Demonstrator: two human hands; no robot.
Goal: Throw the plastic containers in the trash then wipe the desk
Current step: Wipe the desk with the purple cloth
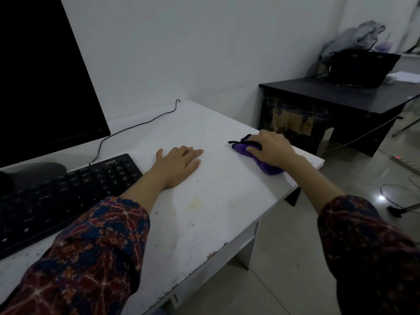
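Observation:
A purple cloth (268, 167) with a black loop lies near the right edge of the white desk (204, 223). My right hand (271, 148) lies on top of the cloth, its fingers curled over it and gripping it. My left hand (179, 163) rests flat on the desk top to the left of the cloth, fingers straight and together. The desk surface shows a yellowish stain and grey smudges near its front. No plastic containers or trash bin are in view.
A black keyboard (61, 196) lies at the left with its cable running to the wall. A dark monitor (41, 71) stands behind it. A black side table (336, 105) with a black bag (361, 69) is at the right. A power strip (406, 163) and cables lie on the floor.

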